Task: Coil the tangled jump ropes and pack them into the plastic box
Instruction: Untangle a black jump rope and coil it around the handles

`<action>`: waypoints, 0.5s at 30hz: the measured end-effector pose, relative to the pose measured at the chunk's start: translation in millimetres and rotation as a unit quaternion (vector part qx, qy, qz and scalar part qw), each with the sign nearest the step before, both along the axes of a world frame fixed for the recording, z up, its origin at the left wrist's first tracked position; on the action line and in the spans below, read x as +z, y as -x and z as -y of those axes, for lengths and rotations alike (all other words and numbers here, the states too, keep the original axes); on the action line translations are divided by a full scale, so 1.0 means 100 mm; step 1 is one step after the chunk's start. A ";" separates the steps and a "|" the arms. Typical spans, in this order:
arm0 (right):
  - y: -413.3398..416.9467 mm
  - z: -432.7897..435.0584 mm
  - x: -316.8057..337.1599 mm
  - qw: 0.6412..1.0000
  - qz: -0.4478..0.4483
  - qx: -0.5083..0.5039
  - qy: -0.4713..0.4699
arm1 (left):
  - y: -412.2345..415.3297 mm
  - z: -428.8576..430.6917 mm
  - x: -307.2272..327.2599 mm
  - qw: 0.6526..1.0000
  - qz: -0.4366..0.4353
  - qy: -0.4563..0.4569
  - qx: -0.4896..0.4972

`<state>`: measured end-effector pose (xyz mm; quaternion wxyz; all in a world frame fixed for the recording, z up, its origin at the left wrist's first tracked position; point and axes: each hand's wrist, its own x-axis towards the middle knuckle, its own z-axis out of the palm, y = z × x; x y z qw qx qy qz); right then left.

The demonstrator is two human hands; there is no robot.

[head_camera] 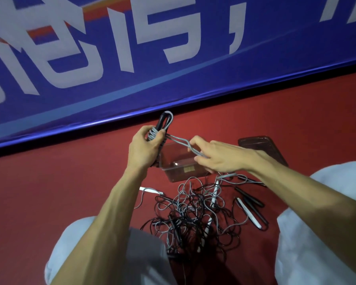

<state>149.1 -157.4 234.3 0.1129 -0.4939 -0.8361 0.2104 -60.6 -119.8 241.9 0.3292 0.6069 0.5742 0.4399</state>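
Note:
My left hand [143, 146] grips a coiled grey jump rope bundle [163, 124] with black handles, held upright above the floor. A doubled grey strand [179, 141] runs from the bundle to my right hand [216, 157], which pinches it over the clear plastic box [173, 161]. The box sits open on the red floor, and nothing shows inside it. Below it lies a tangled pile of black and grey jump ropes [193, 214] with white and black handles.
The box's dark lid [261, 147] lies on the floor to the right. A blue banner wall [132, 58] stands just behind. Loose black and white handles [249, 210] lie right of the pile. My knees [317, 223] flank the pile.

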 end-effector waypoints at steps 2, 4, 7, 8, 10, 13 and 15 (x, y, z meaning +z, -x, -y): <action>-0.02 0.00 0.00 0.999 -0.012 0.019 0.031 | 0.00 -0.01 -0.02 0.998 -0.051 -0.015 0.016; -0.04 -0.02 0.03 0.998 -0.029 0.024 0.048 | -0.02 0.00 -0.02 0.982 -0.176 -0.056 0.044; -0.08 -0.06 0.03 0.991 -0.084 0.000 0.106 | -0.08 0.07 -0.02 0.940 -0.318 -0.111 0.056; -0.09 -0.05 0.02 0.982 -0.121 -0.002 0.146 | -0.10 0.09 -0.03 0.934 -0.334 -0.119 0.047; -0.09 -0.03 0.02 0.959 -0.193 0.010 0.209 | -0.08 0.09 -0.07 0.925 -0.361 -0.121 0.021; -0.06 0.01 0.10 0.962 -0.201 0.020 0.183 | -0.03 0.06 -0.10 0.902 -0.409 -0.133 -0.032; -0.07 0.02 0.17 0.982 -0.138 0.036 0.121 | -0.01 0.03 -0.11 0.885 -0.441 -0.131 -0.075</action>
